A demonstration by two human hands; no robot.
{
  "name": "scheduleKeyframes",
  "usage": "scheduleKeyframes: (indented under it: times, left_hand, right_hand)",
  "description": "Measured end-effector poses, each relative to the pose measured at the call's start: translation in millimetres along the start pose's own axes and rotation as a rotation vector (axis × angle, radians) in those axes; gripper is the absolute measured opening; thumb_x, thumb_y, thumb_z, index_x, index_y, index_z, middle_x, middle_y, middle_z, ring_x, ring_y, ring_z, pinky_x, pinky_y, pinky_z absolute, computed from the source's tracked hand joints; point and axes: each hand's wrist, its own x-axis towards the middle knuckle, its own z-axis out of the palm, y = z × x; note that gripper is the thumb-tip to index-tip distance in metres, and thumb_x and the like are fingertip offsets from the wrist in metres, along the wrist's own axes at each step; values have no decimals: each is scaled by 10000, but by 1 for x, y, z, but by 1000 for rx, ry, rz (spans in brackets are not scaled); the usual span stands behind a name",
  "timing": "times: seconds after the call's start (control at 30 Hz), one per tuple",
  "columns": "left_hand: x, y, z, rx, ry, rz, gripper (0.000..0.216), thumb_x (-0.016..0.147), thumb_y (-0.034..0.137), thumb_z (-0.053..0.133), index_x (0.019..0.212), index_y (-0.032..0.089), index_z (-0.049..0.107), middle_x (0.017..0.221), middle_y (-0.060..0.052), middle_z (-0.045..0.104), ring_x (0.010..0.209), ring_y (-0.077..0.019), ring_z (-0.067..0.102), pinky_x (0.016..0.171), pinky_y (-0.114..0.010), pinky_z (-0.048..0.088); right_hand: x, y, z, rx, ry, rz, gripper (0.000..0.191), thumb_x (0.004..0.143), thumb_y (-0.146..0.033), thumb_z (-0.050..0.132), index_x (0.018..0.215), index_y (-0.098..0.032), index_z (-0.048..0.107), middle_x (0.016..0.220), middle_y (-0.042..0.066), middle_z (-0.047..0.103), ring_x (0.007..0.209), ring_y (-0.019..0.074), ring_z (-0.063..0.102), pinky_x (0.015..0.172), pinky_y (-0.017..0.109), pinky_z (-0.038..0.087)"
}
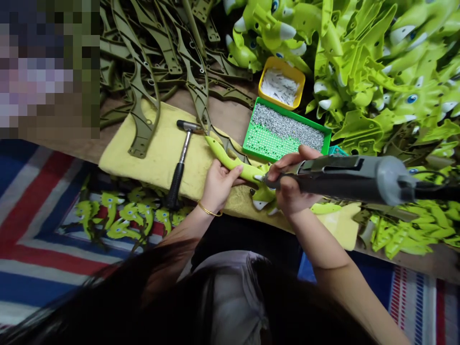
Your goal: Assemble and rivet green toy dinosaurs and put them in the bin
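Observation:
My left hand [223, 181] is closed on a lime-green plastic toy part [235, 165] with a dinosaur-like head, steadying it on the yellow cloth [154, 155]. Gripped in my right hand [293, 184] is a grey and black electric screwdriver [345, 177], lying nearly level. Its tip end meets the head end of the toy part; the exact contact is hidden by my fingers. Left of my left hand lies a hammer [185, 148] with a black handle. Just beyond the toy part stands a green tray [287, 129] of small metal screws.
A yellow bin [282, 81] of small white pieces stands behind the tray. Olive plastic parts [168, 52] pile up at the back left, lime-green shells [362, 62] at the back right. More toy parts [125, 215] lie below the table's left edge. Smaller green pieces [413, 230] lie at right.

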Motion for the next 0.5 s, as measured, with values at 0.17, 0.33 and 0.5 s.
scheduleKeyframes:
  times: [0.17, 0.33, 0.5]
  left_hand:
    - [0, 0, -1, 7, -15, 2, 569, 605, 400, 852, 938, 173, 450, 856, -25, 697, 809, -206, 724, 696, -355, 641]
    - [-1, 1, 0, 16, -3, -6, 578, 590, 406, 858, 925, 182, 444, 786, 7, 684, 787, -202, 723, 703, -368, 643]
    - [-1, 0, -2, 20, -11, -6, 560, 602, 405, 849, 935, 184, 457, 811, 3, 682, 785, -180, 716, 714, -345, 641]
  right_hand:
    - [31, 1, -3, -85, 131, -45, 357, 834, -445, 617, 1175, -353, 566, 819, -44, 627, 454, 51, 487, 416, 206, 421]
    - [59, 41, -12, -385, 377, -13, 417, 890, -503, 474, 1258, -308, 459, 891, 2, 578, 506, 70, 494, 538, 274, 481]
    - [52, 70, -23, -368, 306, 125, 470, 903, -511, 412, 1337, -330, 391, 912, 7, 534, 588, 105, 585, 615, 332, 548]
